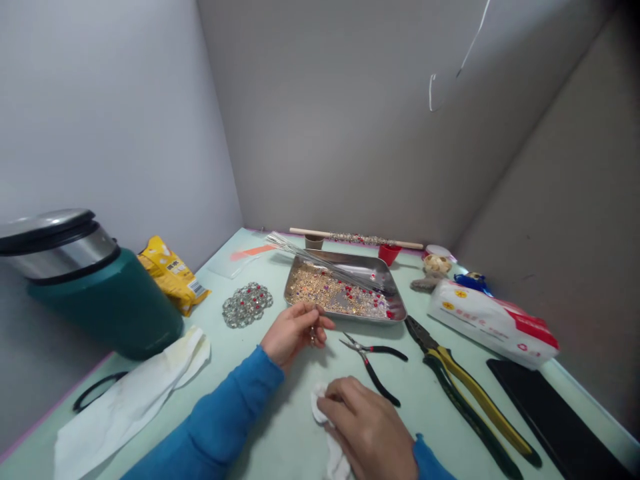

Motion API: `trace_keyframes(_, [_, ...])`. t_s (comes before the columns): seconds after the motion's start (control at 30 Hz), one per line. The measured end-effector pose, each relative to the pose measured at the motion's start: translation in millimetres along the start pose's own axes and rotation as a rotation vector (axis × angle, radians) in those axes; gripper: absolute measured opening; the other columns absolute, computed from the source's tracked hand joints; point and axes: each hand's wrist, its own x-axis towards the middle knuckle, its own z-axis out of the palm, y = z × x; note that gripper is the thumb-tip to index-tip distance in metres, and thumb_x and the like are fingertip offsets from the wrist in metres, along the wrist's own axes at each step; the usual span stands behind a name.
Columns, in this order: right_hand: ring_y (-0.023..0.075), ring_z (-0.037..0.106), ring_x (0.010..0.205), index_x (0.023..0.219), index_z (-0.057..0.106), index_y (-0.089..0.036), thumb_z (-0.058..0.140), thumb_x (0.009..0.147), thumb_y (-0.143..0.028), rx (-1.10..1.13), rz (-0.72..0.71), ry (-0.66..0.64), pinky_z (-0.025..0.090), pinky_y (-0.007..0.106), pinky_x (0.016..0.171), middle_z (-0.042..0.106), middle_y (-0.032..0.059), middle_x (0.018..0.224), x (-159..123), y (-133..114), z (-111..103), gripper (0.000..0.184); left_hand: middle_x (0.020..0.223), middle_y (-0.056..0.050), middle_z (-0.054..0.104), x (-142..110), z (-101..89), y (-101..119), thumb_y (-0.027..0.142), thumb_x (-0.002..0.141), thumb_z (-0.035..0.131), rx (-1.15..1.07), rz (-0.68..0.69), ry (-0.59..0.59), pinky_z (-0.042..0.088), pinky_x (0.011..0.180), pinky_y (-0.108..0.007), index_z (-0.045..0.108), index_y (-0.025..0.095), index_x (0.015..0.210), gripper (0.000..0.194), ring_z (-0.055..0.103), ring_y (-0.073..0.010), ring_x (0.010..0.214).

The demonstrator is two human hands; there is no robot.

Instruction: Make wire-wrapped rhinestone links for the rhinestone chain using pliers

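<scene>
My left hand [296, 333] is closed just in front of the metal tray, thumb and fingers pinched together. A small beaded piece [313, 336] dangles from those fingers; its exact form is too small to make out. Lower down, my right hand [367, 423] rests on the table with its fingers closed on a crumpled white tissue [338, 459]. Beads in gold, red and clear colours [320, 288] fill much of the tray [399, 310]. A bundle of thin metal wires [300, 251] lies slantwise across it. Small pliers [373, 350] lie spread between my hands and the larger pliers.
Large pliers [465, 393] and a black slab [560, 420] lie at right, below a tissue pack [493, 320]. To the left are a pile of beaded rings [247, 305], a folded paper towel [130, 403], a yellow packet [173, 273] and a green flask [107, 300]. A beaded stick [357, 238] lies behind.
</scene>
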Motion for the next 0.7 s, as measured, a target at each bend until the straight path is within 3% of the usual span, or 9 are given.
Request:
trace_keyframes(0.1, [0.0171, 0.055, 0.071, 0.085, 0.062, -0.021, 0.044, 0.077, -0.005, -0.071, 0.055, 0.066, 0.042, 0.026, 0.058, 0.059, 0.0045, 0.079, 11, 13, 3, 0.025, 0.072, -0.007, 0.065, -2, -2.6, 9, 0.021, 0.075, 0.059, 0.013, 0.061, 0.061, 0.043, 0.051, -0.024, 0.051, 0.013, 0.082, 0.013, 0.054, -0.0107, 0.051])
trace_keyframes(0.23, [0.0238, 0.054, 0.077, 0.085, 0.061, -0.016, 0.046, 0.074, -0.001, -0.24, 0.175, 0.192, 0.042, 0.032, 0.06, 0.061, 0.011, 0.081, 47, 26, 5, 0.024, 0.073, -0.006, 0.064, -14, -8.0, 29, 0.021, 0.075, 0.059, 0.004, 0.166, 0.123, 0.045, 0.052, -0.024, 0.052, 0.013, 0.082, 0.013, 0.054, -0.0102, 0.053])
trace_keyframes(0.3, [0.023, 0.055, 0.069, 0.077, 0.061, -0.015, 0.044, 0.073, 0.002, -0.24, 0.2, 0.212, 0.041, 0.031, 0.055, 0.061, 0.0113, 0.072, 57, 3, 19, 0.024, 0.074, -0.006, 0.064, -23, -10.3, 43, 0.021, 0.076, 0.058, 0.029, 0.226, 0.129, 0.046, 0.052, -0.024, 0.052, 0.013, 0.084, 0.013, 0.053, -0.0097, 0.054])
trace_keyframes(0.4, [0.0156, 0.049, 0.048, 0.071, 0.059, -0.018, 0.044, 0.079, -0.006, -0.192, 0.223, 0.253, 0.036, 0.025, 0.042, 0.059, 0.0051, 0.059, 49, -69, 51, 0.021, 0.073, -0.006, 0.064, -40, -11.1, 68, 0.02, 0.076, 0.056, 0.089, 0.274, 0.15, 0.046, 0.052, -0.024, 0.052, 0.013, 0.084, 0.011, 0.054, -0.0096, 0.054])
trace_keyframes(0.43, [0.0144, 0.046, 0.044, 0.067, 0.058, -0.021, 0.048, 0.08, -0.015, -0.151, 0.179, 0.263, 0.033, 0.025, 0.037, 0.056, 0.0018, 0.052, 44, -93, 59, 0.018, 0.073, -0.006, 0.064, -45, -10.8, 76, 0.019, 0.077, 0.056, 0.106, 0.285, 0.146, 0.047, 0.052, -0.024, 0.052, 0.013, 0.084, 0.01, 0.054, -0.0097, 0.054])
trace_keyframes(0.5, [0.0111, 0.042, 0.04, 0.058, 0.055, -0.024, 0.052, 0.08, -0.028, 0.072, -0.166, 0.241, 0.029, 0.021, 0.034, 0.049, -0.0029, 0.045, 39, -120, 63, 0.023, 0.072, -0.005, 0.064, -55, -10.0, 92, 0.019, 0.077, 0.055, 0.137, 0.324, 0.138, 0.046, 0.051, -0.023, 0.053, 0.013, 0.084, 0.01, 0.054, -0.0096, 0.052])
trace_keyframes(0.57, [0.0129, 0.052, 0.058, 0.07, 0.06, -0.026, 0.052, 0.082, -0.027, 0.099, -0.207, 0.198, 0.042, 0.023, 0.051, 0.059, -0.002, 0.061, 51, -113, 54, 0.015, 0.072, -0.005, 0.064, -65, -9.3, 104, 0.017, 0.078, 0.054, 0.162, 0.368, 0.149, 0.045, 0.049, -0.022, 0.054, 0.012, 0.085, 0.009, 0.054, -0.0093, 0.051])
trace_keyframes(0.6, [0.0157, 0.055, 0.07, 0.08, 0.062, -0.025, 0.048, 0.084, -0.02, 0.092, -0.166, 0.207, 0.044, 0.027, 0.06, 0.062, 0.0011, 0.073, 62, -99, 47, 0.015, 0.071, -0.005, 0.064, -68, -9.0, 107, 0.017, 0.078, 0.054, 0.171, 0.382, 0.159, 0.045, 0.049, -0.021, 0.054, 0.011, 0.085, 0.009, 0.054, -0.009, 0.05])
trace_keyframes(0.7, [0.0204, 0.056, 0.083, 0.09, 0.061, -0.016, 0.05, 0.086, -0.019, 0.082, 0.033, 0.209, 0.047, 0.034, 0.066, 0.061, 0.0085, 0.09, 100, -54, 32, 0.012, 0.07, -0.004, 0.063, -75, -7.9, 111, 0.015, 0.079, 0.052, 0.179, 0.405, 0.167, 0.044, 0.049, -0.021, 0.054, 0.011, 0.084, 0.007, 0.054, -0.0082, 0.05])
